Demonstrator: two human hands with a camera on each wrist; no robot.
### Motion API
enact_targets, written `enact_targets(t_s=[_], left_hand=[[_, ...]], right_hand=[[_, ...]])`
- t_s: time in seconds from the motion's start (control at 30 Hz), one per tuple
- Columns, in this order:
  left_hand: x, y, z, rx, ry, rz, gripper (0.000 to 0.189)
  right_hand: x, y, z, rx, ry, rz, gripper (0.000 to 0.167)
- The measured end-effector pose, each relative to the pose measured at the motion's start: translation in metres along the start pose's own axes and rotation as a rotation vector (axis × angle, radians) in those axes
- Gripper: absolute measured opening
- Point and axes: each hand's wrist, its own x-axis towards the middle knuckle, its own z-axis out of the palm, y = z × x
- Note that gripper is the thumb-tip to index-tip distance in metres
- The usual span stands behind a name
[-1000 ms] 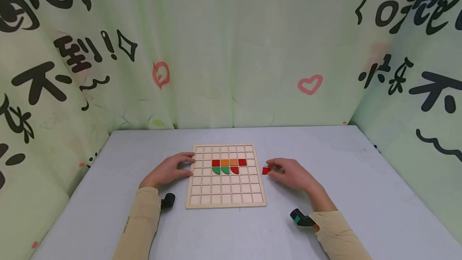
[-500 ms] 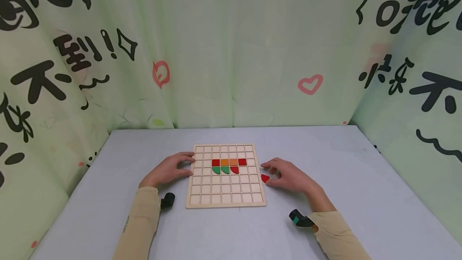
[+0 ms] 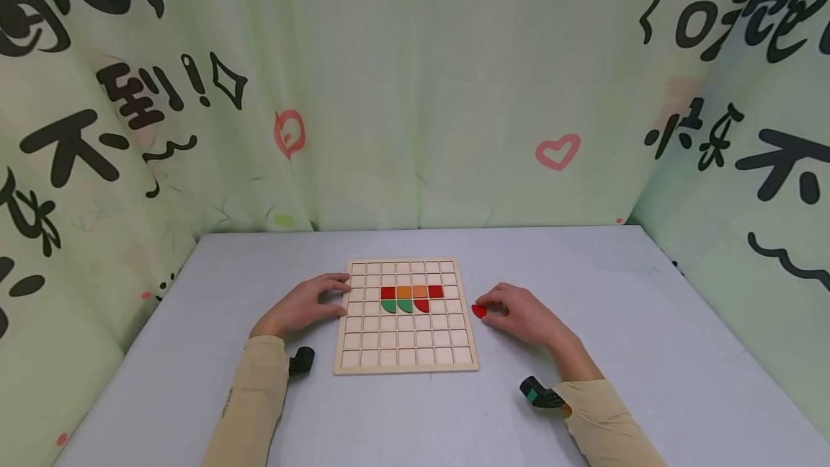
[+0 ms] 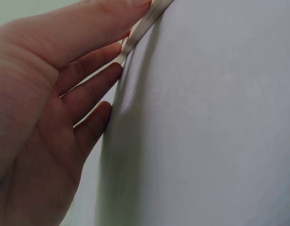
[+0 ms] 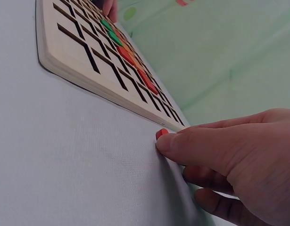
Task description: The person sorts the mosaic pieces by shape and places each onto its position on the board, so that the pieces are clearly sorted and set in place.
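Observation:
A wooden grid board (image 3: 405,341) lies flat on the table. Along one row sit a red square tile (image 3: 387,292), two orange square tiles (image 3: 411,291) and another red square tile (image 3: 435,292). Below them are two green quarter-circle tiles (image 3: 397,305) and a red quarter-circle tile (image 3: 421,305). My left hand (image 3: 301,306) rests its thumb and fingertips against the board's left edge. Just off the right edge, my right hand (image 3: 521,312) pinches a loose red quarter-circle tile (image 3: 479,310) between thumb and fingers; most of that tile is covered in the right wrist view.
A white-covered table (image 3: 402,424) carries the board near its middle. Pale green curtains (image 3: 415,92) with dark writing surround it at the back and both sides. Black wrist cameras (image 3: 543,392) stick out beside both forearms.
My right fingers spread half a second ago with the red quarter-circle tile by the thumb, then came together on it. The tile is turned compared with one second ago. My left hand stays still.

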Motion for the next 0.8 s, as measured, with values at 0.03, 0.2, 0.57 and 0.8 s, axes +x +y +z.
enact_targets(t_s=[0.03, 0.2, 0.57, 0.8], left_hand=[[-0.0001, 0.0, 0.0, 0.0, 0.0, -0.001, 0.046], [-0.0003, 0.0004, 0.0001, -0.002, 0.001, -0.007, 0.046], [0.0004, 0.0008, 0.0001, 0.002, 0.0, -0.014, 0.046], [-0.0002, 0.0008, 0.0001, -0.005, -0.001, -0.011, 0.046]], right_hand=[[-0.0001, 0.0002, 0.0001, 0.003, 0.001, 0.002, 0.025], [-0.0001, -0.0006, 0.0003, 0.003, 0.003, 0.005, 0.026], [0.0015, -0.0012, 0.0021, -0.033, 0.037, -0.027, 0.024], [0.0024, -0.0015, 0.0033, -0.046, 0.042, 0.006, 0.031]])
